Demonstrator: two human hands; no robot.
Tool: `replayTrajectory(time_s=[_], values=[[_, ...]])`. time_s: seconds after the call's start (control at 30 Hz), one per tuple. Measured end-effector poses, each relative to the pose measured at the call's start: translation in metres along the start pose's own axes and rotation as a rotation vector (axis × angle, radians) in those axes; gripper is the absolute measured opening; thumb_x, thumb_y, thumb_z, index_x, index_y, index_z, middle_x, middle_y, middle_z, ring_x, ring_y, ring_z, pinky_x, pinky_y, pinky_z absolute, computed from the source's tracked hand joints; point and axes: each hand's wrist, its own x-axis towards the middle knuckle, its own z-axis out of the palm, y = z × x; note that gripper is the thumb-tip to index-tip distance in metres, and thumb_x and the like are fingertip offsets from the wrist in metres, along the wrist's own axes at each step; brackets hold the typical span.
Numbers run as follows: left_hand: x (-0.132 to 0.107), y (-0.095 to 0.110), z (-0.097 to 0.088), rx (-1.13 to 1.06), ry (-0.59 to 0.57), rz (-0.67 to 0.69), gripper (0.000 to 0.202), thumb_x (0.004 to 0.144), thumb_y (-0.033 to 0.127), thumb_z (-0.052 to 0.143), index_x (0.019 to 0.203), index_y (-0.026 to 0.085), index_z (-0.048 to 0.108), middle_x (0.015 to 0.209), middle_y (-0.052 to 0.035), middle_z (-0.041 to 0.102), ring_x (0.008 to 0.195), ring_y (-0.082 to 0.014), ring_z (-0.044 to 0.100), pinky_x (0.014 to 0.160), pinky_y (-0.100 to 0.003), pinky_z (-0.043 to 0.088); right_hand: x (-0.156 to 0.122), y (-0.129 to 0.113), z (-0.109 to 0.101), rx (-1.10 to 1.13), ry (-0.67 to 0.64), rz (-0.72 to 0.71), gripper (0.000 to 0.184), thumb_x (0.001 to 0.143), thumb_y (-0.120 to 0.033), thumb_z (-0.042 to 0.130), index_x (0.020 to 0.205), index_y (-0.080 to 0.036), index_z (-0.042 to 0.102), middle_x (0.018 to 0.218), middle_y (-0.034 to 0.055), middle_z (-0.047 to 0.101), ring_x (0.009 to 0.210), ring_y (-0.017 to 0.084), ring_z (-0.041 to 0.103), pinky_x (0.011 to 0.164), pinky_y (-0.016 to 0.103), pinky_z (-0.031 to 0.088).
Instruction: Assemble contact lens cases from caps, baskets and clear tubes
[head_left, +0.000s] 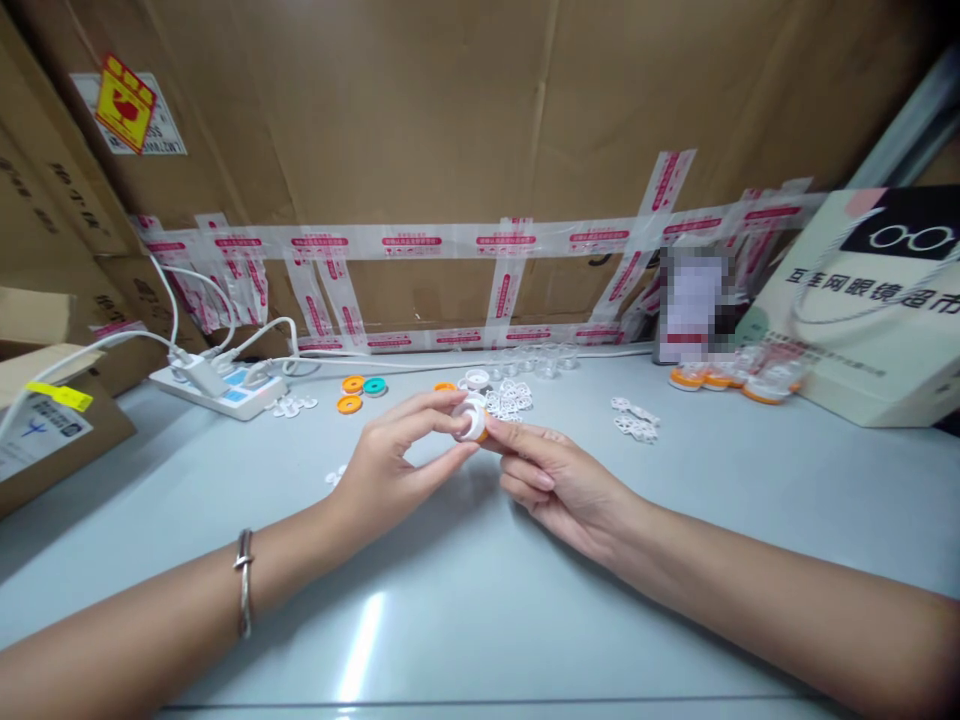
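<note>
Between both hands, above the middle of the table, is a small round white-and-orange cap [474, 420], its hollow white side tilted toward me. My left hand [409, 450] grips it from the left with thumb and fingers. From the right, my right hand [559, 475] pinches its orange edge, the other fingers curled in. Just behind lie a pile of small white lattice-like pieces [510, 398], a white ring [477, 379] and an orange ring [444, 387]. Two orange rings [349, 404] and a teal ring [375, 386] rest left of my left hand.
A power strip [240, 392] with white cables stands at the back left. Clear cups [544, 360] line the rear, near a taped carton [420, 120]. On the right are more white pieces [636, 420], orange-based clear parts [739, 378], a blurred phone-like object [691, 305] and a paper bag [862, 350].
</note>
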Motion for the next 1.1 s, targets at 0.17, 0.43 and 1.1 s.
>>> replayTrajectory(time_s=[0.17,0.43,1.1], values=[[0.0011,0.0013,-0.0020,-0.009,0.003,-0.025,0.004,0.077,0.018,0.064,0.081,0.018,0.064,0.094,-0.0060,0.068,0.091,-0.0179,0.064,0.083,-0.033,0.051,0.0028,0.0022,-0.0016,0.075,-0.019,0.026,0.010,0.067,-0.020,0.072,0.074,-0.014,0.069,0.073,-0.0004,0.064,0.038,-0.002,0.013,0.034,0.018,0.014],[0.0023,0.0011,-0.0024,0.003,-0.017,-0.088,0.036,0.073,0.024,0.069,0.106,0.018,0.055,0.097,-0.0062,0.066,0.085,-0.0168,0.063,0.080,-0.032,0.051,0.0036,0.0030,-0.0022,0.068,-0.009,0.042,0.009,0.067,-0.020,0.072,0.069,-0.012,0.066,0.074,-0.0008,0.061,0.038,-0.003,0.014,0.034,0.020,0.013],[0.0018,-0.0038,-0.0079,0.056,-0.104,-0.008,0.027,0.080,0.024,0.060,0.107,0.020,0.058,0.094,-0.0062,0.065,0.088,-0.0181,0.059,0.080,-0.034,0.048,0.0087,0.0038,-0.0036,0.070,-0.048,0.074,0.012,0.067,-0.021,0.072,0.070,-0.013,0.064,0.055,-0.0074,0.046,0.040,0.000,0.011,0.035,0.019,0.013]])
